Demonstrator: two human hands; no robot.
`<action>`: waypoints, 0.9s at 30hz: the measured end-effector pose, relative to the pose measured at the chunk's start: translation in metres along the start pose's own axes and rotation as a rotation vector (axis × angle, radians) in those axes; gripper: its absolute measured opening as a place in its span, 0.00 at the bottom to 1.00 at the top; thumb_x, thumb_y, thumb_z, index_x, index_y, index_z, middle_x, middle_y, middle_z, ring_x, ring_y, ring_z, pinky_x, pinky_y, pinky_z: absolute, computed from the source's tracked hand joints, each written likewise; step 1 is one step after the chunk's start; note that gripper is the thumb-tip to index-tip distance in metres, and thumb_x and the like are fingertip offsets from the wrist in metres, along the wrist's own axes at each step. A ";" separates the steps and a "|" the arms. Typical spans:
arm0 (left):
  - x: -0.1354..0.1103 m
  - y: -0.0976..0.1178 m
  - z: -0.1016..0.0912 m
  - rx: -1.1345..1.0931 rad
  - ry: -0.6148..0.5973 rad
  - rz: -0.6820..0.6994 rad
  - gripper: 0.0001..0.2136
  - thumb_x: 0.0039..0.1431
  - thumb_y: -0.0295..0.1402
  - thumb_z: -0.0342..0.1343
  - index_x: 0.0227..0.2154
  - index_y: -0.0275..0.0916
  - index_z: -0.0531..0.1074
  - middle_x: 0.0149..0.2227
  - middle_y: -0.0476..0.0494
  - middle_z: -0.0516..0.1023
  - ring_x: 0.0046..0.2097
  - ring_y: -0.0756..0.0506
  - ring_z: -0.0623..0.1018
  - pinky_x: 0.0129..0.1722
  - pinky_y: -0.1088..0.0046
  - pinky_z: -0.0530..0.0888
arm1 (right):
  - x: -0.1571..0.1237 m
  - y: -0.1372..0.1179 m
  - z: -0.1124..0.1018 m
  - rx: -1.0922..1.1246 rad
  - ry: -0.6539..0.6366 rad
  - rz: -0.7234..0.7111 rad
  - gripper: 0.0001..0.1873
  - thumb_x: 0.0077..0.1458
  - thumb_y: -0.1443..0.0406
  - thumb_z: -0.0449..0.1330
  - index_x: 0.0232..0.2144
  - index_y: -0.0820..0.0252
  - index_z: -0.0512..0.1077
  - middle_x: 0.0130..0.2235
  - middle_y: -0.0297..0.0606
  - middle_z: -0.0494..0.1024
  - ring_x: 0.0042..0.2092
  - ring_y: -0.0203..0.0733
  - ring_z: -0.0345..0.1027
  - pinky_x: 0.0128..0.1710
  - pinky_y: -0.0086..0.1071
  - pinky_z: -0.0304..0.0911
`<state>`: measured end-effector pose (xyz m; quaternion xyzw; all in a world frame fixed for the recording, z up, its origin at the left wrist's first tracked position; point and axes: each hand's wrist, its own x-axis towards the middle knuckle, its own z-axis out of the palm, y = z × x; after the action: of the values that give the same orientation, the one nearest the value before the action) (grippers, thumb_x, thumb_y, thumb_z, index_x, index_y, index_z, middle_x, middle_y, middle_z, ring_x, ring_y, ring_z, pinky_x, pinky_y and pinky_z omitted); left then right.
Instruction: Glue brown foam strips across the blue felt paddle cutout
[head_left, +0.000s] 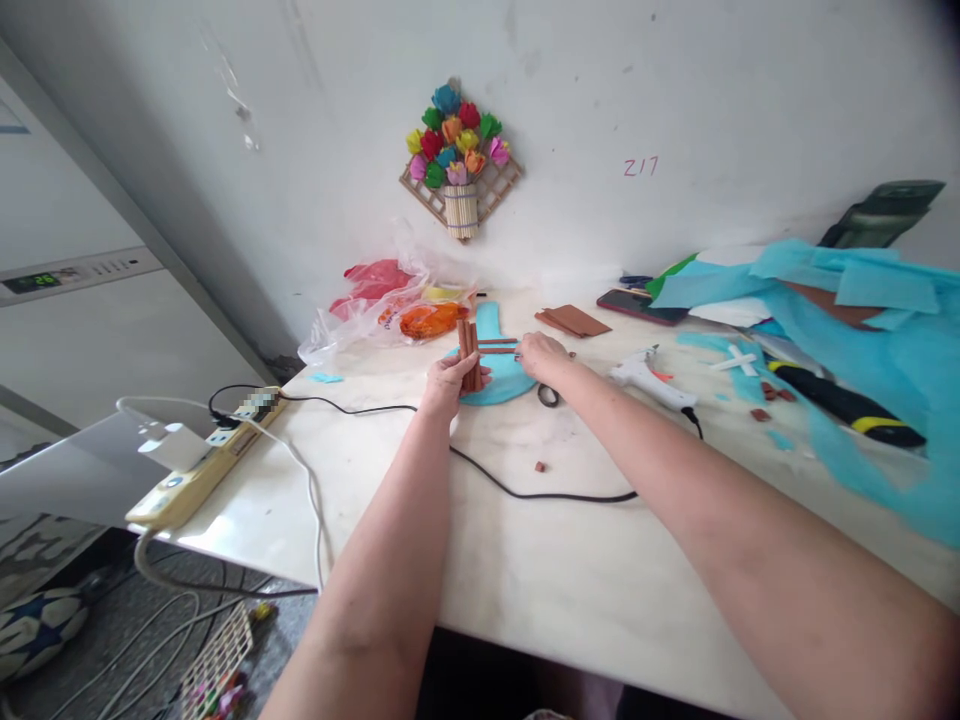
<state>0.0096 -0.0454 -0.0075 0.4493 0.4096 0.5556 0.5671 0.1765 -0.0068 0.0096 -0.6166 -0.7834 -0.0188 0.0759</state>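
Observation:
My left hand (pixel 452 378) is closed round a bundle of thin brown sticks (pixel 468 345), which stand upright in its grip. They look like rolled paper, though I cannot be sure. My right hand (pixel 543 357) is at the same height to the right, its fingers pinched at the ends of two brown sticks (pixel 496 350) that lie sideways and reach toward the bundle. Beneath both hands lies a blue cut-out piece (pixel 499 388) with a narrow strip rising at its back. A dark roll of tape (pixel 548 397) rests just below my right hand.
A white glue gun (pixel 646 378) lies to the right, near a black-and-yellow cutter (pixel 847 402) and blue sheets (pixel 885 450). Brown sheets (pixel 574 320) and a phone (pixel 641 306) sit behind. A black cord (pixel 517 492) crosses the table. At left is a power strip (pixel 176 492).

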 end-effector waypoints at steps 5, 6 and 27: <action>-0.001 0.000 0.001 0.001 0.017 -0.008 0.13 0.43 0.34 0.60 0.30 0.31 0.70 0.21 0.43 0.75 0.21 0.49 0.75 0.23 0.75 0.72 | 0.004 -0.003 0.003 -0.006 0.032 0.000 0.15 0.53 0.65 0.52 0.41 0.65 0.72 0.43 0.50 0.72 0.45 0.48 0.66 0.41 0.33 0.61; -0.001 0.000 0.001 0.004 0.018 -0.010 0.13 0.43 0.34 0.60 0.30 0.31 0.71 0.21 0.43 0.75 0.21 0.49 0.75 0.23 0.74 0.72 | 0.003 -0.003 0.003 -0.008 0.039 -0.006 0.15 0.53 0.66 0.52 0.41 0.64 0.72 0.43 0.50 0.72 0.44 0.48 0.67 0.40 0.33 0.61; 0.005 -0.001 -0.001 -0.045 0.159 0.050 0.12 0.43 0.35 0.60 0.28 0.32 0.67 0.22 0.43 0.75 0.23 0.48 0.75 0.24 0.73 0.72 | 0.007 -0.003 0.001 -0.131 0.036 -0.055 0.20 0.52 0.75 0.44 0.41 0.67 0.72 0.44 0.51 0.72 0.48 0.49 0.60 0.47 0.37 0.53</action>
<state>0.0090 -0.0407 -0.0085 0.4010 0.4295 0.6125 0.5288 0.1716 -0.0012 0.0100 -0.5981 -0.7956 -0.0834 0.0490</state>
